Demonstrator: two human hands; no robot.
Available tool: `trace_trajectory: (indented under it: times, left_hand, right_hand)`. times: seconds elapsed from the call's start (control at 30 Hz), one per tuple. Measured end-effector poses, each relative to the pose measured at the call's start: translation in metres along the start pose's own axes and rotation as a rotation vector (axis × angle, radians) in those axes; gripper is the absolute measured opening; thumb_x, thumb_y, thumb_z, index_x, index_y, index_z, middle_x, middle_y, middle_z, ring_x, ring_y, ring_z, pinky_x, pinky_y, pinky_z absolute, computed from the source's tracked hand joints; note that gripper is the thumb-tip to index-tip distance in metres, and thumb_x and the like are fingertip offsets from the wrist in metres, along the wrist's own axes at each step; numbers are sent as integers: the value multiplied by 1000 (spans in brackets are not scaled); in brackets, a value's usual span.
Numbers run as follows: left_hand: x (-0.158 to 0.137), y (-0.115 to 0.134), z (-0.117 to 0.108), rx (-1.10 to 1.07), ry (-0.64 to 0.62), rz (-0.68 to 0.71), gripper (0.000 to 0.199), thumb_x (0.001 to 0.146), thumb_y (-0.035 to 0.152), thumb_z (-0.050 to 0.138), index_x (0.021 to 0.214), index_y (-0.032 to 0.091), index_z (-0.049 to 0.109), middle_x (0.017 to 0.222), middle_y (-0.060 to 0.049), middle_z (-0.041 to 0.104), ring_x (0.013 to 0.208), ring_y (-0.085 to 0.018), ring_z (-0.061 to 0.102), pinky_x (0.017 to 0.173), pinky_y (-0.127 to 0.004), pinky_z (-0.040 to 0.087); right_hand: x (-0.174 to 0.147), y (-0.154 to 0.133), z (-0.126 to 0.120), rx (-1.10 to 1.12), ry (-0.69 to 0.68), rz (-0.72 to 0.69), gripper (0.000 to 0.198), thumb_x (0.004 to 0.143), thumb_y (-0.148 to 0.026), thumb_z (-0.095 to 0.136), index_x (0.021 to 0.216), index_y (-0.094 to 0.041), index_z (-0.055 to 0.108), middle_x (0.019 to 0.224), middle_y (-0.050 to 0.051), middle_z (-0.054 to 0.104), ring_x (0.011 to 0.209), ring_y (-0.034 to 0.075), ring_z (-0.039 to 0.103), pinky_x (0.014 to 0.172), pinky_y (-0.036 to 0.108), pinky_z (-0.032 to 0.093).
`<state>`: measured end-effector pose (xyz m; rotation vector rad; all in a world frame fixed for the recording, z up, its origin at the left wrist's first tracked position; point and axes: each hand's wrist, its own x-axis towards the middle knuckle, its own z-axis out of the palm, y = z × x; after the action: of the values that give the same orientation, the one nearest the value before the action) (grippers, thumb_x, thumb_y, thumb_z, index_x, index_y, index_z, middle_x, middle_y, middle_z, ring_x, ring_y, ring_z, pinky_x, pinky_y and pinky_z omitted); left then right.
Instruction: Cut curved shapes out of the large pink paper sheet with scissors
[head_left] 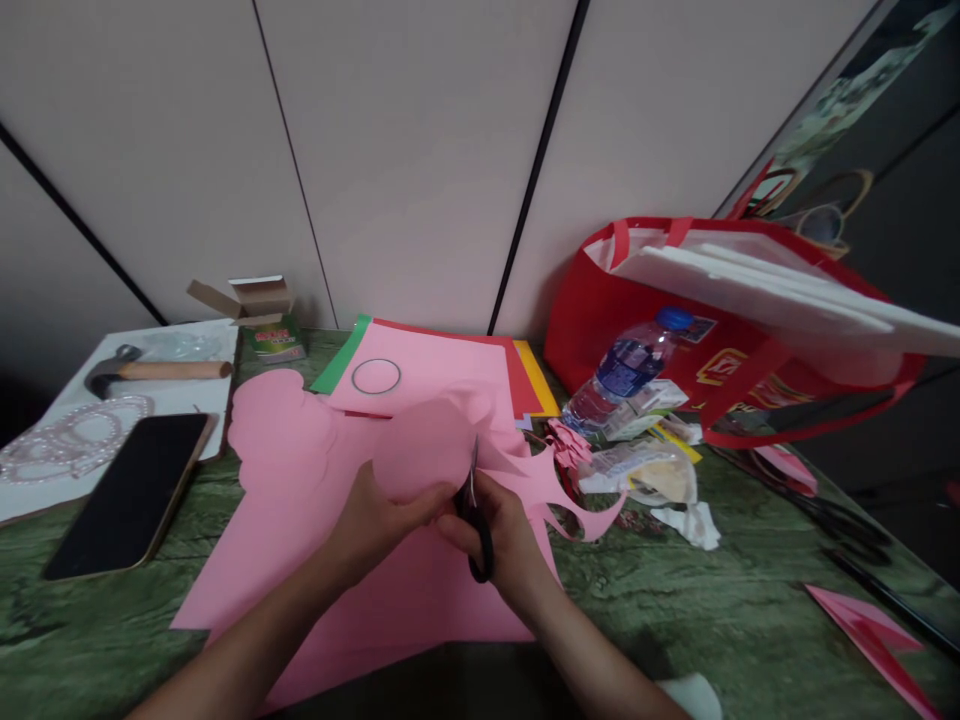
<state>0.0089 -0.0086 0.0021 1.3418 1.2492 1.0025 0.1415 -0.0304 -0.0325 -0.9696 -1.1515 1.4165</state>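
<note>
My left hand [382, 525] grips a rounded piece of pink paper [424, 445], its thumb pointing toward the blades. In my right hand [499, 530] is a pair of scissors [480, 530] with black handles, the blades upright at the right edge of that paper. A curved pink offcut [585, 515] trails to the right of the scissors. Beneath both hands spread large pink sheets [262, 560], and scallop-edged pink paper [274, 425] lies at their upper left. How far the blades are apart I cannot tell.
A phone [131, 495], a hammer [165, 370], bead strands [82, 435] and a small opened box [274, 335] are on the left. Behind lie coloured sheets [536, 375] and a ring [376, 376]. A bottle [630, 365], a red bag [592, 310] and black-handled scissors [832, 520] occupy the right.
</note>
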Motion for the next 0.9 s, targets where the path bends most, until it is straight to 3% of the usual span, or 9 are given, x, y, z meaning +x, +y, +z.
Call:
trace_trajectory:
  times: [0.37,0.63,0.9]
  left_hand:
    - [1,-5,-1,21,-28,37,17,65,25,66,80,16,68,78,-3,73,76,-20,67,64,-25,55]
    - [0,3,0,25,9,-16,22,60,25,66,80,14,67,76,-5,72,74,-23,67,60,-28,55]
    - [0,8,-2,16,-8,-41,13,61,23,66,73,16,66,66,-2,71,65,-19,66,48,-22,50]
  right_hand:
    - [1,0,0,-10,-1,11,30,59,-34,73,68,-17,50,58,-5,40,53,10,33,47,22,27]
    - [1,1,-1,-38,-2,13,29,60,-35,72,69,-17,51,57,-5,42,52,10,35,47,22,28]
    - [0,-4,-1,-95,12,43,28,61,-38,70,68,-17,53,55,-5,43,50,10,37,47,22,29]
